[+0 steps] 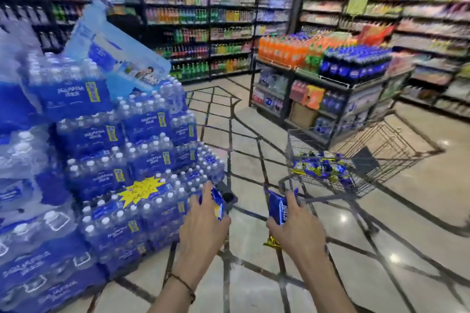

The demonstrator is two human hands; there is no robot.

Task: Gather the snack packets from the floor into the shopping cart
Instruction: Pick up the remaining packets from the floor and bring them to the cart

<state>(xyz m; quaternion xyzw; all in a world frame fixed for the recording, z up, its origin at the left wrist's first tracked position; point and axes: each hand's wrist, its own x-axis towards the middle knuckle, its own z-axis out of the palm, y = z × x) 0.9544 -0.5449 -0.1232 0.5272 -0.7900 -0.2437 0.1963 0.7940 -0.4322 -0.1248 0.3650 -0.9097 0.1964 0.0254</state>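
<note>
Left hand (203, 221): fingers curled around a blue packet (218, 204), short of the cart (356, 160).
Right hand (295, 229): fingers clamped on another blue packet (277, 207), nearer the cart.

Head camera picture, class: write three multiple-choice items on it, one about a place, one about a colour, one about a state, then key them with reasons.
1. Where does the wire metal shopping cart stand relative to the hands?
A. ahead and right
B. behind
C. far left

2. What colour is the snack packet in the right hand?
A. green
B. blue
C. white

3. What state is the left hand in?
A. empty
B. on the cart
C. gripping a blue packet

Key: A, the cart sits beyond the right hand; B, its wrapper is blue; C, fingers wrap the packet.
</note>
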